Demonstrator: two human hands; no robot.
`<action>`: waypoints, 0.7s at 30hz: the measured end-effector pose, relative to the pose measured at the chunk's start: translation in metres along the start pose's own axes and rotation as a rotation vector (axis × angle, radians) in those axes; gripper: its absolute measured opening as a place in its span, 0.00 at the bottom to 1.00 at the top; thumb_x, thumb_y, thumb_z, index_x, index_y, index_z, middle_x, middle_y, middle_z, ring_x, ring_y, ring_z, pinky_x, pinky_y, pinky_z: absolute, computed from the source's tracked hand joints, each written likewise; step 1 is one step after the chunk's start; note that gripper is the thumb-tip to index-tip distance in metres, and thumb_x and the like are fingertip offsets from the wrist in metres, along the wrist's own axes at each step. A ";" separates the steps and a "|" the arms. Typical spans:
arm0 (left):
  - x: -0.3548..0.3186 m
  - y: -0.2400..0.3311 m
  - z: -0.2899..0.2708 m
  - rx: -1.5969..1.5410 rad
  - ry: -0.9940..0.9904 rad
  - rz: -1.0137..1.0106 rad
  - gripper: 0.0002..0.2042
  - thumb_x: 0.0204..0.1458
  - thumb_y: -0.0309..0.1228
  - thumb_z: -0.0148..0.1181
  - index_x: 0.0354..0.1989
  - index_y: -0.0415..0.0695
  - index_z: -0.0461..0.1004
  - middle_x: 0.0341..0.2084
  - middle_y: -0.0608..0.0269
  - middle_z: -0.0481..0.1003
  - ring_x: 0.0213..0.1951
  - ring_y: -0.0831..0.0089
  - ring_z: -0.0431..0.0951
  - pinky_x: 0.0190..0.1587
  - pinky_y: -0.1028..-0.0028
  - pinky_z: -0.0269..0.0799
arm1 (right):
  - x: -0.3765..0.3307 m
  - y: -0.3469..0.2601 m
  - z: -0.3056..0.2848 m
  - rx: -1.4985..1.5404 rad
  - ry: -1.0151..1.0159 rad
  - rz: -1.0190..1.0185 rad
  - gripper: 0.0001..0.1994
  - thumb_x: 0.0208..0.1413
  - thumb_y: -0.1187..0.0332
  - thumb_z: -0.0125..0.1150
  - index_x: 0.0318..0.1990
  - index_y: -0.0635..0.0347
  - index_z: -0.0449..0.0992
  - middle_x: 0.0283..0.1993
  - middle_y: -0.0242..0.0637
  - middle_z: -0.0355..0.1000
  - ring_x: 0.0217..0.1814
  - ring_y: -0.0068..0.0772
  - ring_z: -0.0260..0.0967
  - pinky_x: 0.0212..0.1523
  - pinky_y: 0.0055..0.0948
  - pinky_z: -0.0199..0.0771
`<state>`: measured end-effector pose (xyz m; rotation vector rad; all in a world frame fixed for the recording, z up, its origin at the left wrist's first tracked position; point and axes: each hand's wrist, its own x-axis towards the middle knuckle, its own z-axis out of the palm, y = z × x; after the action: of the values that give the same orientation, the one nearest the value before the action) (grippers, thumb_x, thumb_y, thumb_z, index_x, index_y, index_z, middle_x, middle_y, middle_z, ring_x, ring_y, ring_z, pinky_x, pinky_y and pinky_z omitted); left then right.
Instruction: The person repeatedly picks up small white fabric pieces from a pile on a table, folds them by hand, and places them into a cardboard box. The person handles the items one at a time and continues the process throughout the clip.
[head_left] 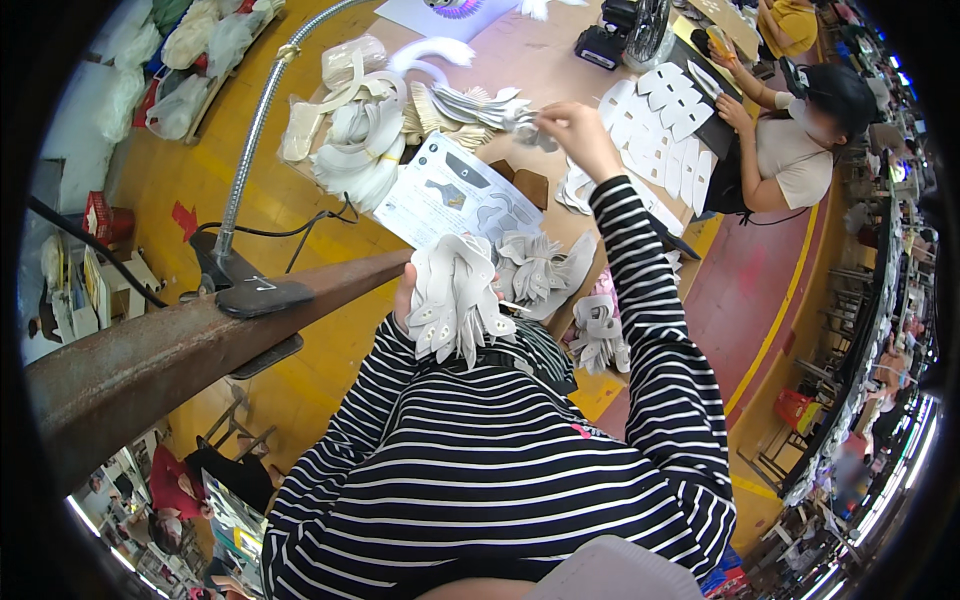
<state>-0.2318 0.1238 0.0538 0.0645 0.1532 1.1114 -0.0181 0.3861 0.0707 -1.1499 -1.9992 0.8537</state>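
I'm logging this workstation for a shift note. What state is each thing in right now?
Left hand: shut on a fanned stack of white cut pieces, held near the chest.
Right hand: raised over the table, pinching a small grey piece.
Printed sheet: lying flat on the table.
Lamp arm: bent, clamped to the rusty beam.
Fan: cannot tell if running.

A white printed sheet (455,195) with grey shape diagrams lies on the table; clear plastic bags (190,60) sit upper left.
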 end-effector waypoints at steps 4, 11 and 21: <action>-0.002 0.002 0.006 0.012 0.042 0.028 0.47 0.50 0.66 0.46 0.68 0.42 0.43 0.56 0.30 0.58 0.56 0.31 0.63 0.51 0.37 0.67 | 0.014 0.003 0.036 -0.234 0.129 -0.203 0.06 0.45 0.67 0.65 0.30 0.57 0.83 0.33 0.35 0.78 0.42 0.38 0.73 0.45 0.37 0.70; -0.015 0.002 -0.002 -0.062 -0.018 0.094 0.44 0.52 0.64 0.45 0.69 0.46 0.41 0.55 0.30 0.59 0.57 0.33 0.63 0.52 0.37 0.66 | 0.024 -0.042 0.043 0.107 0.032 -0.132 0.09 0.48 0.68 0.64 0.34 0.64 0.82 0.39 0.43 0.77 0.46 0.40 0.72 0.48 0.34 0.70; -0.003 0.009 -0.006 -0.201 -0.037 0.119 0.46 0.50 0.65 0.47 0.70 0.49 0.38 0.63 0.32 0.49 0.53 0.36 0.68 0.48 0.44 0.73 | 0.029 -0.087 0.045 0.370 -0.169 0.168 0.11 0.52 0.68 0.63 0.37 0.68 0.81 0.31 0.36 0.79 0.33 0.18 0.72 0.38 0.20 0.71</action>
<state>-0.2423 0.1251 0.0488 -0.0866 0.0038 1.2387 -0.1044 0.3680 0.1212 -1.0670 -1.7881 1.3816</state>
